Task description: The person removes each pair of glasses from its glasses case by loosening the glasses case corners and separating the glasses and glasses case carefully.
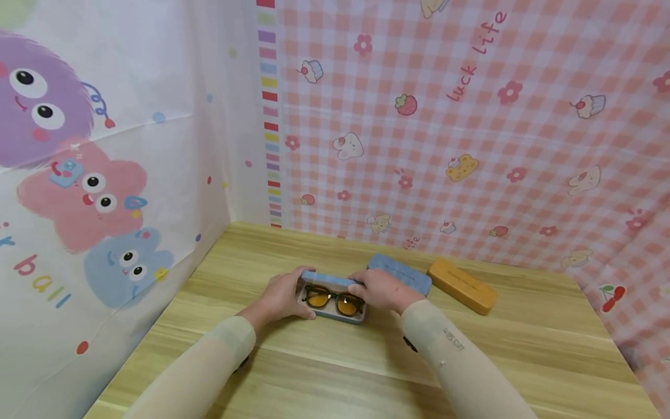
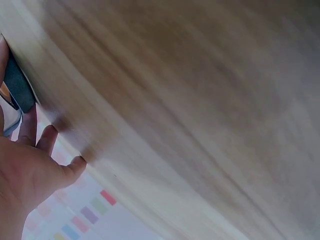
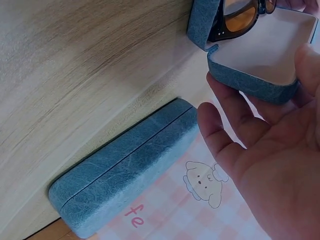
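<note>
2 sleeves (image 1: pixel 196 368) (image 1: pixel 460 355), 2 hands (image 1: pixel 280 295) (image 1: pixel 383 288); 3 cases (image 1: pixel 331 279) (image 1: pixel 402 272) (image 1: pixel 462 288), sunglasses (image 1: pixel 333 295)

The blue case (image 3: pixel 250 86) sat open on the counter (image 1: pixel 314 372), dark-framed, amber-lensed glasses (image 1: pixel 333 296) lying inside.

Your head view is softly lit. In the left wrist view, your left hand (image 2: pixel 31 167) throws soft shadows on the blurred table (image 2: pixel 190 125), dim at upper right.

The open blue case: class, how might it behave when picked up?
The case is probably stiff: its walls and raised lid hold their shape. Its flat-sided, boxy form seems unlikely to roll. If it tilted, the glasses could slide out, as no strap shows over them.
</note>
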Demonstrator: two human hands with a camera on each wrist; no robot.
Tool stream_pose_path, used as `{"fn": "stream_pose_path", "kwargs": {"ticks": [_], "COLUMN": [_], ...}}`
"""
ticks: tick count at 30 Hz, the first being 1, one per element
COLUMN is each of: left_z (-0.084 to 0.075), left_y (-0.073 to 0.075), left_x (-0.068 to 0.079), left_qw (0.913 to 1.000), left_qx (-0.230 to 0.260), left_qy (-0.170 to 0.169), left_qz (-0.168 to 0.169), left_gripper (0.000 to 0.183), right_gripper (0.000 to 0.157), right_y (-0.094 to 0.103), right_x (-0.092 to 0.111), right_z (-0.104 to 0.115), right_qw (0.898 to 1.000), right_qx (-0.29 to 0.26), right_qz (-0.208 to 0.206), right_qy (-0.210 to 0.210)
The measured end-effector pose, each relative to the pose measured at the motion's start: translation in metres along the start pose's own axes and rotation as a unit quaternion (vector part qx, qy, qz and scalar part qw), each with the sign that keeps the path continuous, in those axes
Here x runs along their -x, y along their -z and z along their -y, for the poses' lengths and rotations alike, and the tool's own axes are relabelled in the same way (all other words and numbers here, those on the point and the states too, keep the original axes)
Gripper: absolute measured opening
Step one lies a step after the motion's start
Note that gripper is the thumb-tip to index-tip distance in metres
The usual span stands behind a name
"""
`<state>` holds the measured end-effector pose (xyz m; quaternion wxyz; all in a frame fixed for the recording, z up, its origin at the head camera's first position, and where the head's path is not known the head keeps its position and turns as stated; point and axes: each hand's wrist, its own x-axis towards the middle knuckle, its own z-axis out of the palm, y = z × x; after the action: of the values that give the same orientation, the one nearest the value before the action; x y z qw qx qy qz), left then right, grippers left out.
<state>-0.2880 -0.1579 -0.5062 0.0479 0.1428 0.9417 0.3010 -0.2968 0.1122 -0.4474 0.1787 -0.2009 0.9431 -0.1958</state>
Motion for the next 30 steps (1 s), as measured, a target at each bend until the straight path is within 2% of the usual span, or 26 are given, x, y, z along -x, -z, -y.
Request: {"fn": "stream_pose_path", "kwargs": {"ticks": [13,30], "left_z": [0.0025,0.0016], "left_y": [-0.0016,-0.0014], "left_x": [0.0005,0.0023], "left_qw": [0.9997,0.9995], "left_qx": [0.02,0.03], "left_qy": [-0.003,0.003], "left_qz": [-0.012,-0.011], "left_gripper": [0.116,0.112], "right_gripper": [0.05,0.052], "right_y": [0.0065,0.0081], "right_x": [-0.0045,-0.0069], "right_z": [-0.0043,-0.0065], "right_qw": [1.0,0.999], "right_qx": [-0.014,-0.024], "right_qz": [0.01,0.025], "right_qy": [0.009,0.002]}}
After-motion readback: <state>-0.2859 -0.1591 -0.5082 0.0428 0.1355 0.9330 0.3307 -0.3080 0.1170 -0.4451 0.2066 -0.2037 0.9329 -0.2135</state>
